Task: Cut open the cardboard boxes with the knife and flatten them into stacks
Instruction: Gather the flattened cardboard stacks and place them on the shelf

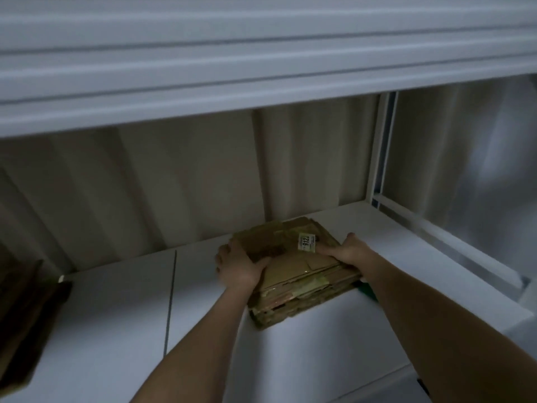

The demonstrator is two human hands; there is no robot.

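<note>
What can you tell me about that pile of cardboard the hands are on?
The cardboard stack is a pile of flattened brown boxes, worn, with glossy tape strips and a small white label printed with digits on top. It lies flat, skewed, on a white shelf. The left hand grips its left edge; the right hand holds its right edge, thumb on top.

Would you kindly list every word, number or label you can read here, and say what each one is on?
"912": large digits, turned sideways, on the small pale sticker atop the stack of flattened cardboard.
The finer print on that sticker is too small and blurred to read.
No other readable text shows on the cardboard, the white shelf or elsewhere.
</note>
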